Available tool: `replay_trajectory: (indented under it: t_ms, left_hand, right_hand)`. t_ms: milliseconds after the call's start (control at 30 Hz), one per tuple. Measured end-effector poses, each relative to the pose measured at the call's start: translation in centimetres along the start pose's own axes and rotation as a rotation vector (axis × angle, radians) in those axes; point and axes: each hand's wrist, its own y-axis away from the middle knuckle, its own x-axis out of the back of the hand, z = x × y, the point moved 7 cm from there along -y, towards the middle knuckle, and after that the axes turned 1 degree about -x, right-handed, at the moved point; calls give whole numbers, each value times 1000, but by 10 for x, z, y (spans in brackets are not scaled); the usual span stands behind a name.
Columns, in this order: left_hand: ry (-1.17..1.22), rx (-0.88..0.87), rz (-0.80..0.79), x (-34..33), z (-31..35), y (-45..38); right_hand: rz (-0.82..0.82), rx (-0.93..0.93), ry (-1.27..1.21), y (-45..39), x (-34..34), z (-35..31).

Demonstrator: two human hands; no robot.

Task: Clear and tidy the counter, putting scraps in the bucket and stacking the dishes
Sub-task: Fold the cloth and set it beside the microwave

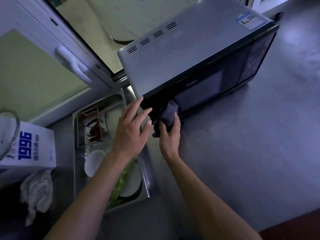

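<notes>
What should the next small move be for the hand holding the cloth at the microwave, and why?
Probably a wipe with the cloth along the lower front of the microwave. The right hand has the cloth bunched in its grip and pressed against the door's left end, while the left hand rests open-fingered on the front corner, seemingly steadying it.

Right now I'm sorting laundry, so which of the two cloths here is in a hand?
The grey cloth, gripped by the right hand against the microwave door. The white rag lies untouched beside the sink.
</notes>
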Motion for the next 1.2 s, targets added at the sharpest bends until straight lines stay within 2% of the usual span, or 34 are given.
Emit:
replay_trajectory:
  t_ms: [167,300,433,600,800,967,1200]
  left_hand:
    - [79,74,91,-16,4,21]
    - [210,219,129,-37,9,50]
    - [428,403,62,-70,20,61]
    - [716,514,-49,-106,56,44]
    - [1068,612,-79,-142,100,44]
    - [1023,828,11,-165,93,71]
    - [782,1039,35,-176,50,136]
  right_hand:
    - [-132,0,45,2,24,-15]
    - [-199,-39,113,4,41,-22]
    - [-254,-59,199,8,71,-22]
    - [-262,-39,416,-1,129,-27]
    - [-292,130,754,-17,168,-44]
    - [-417,180,988,-12,173,-26]
    - [-649,220,1434,9,165,17]
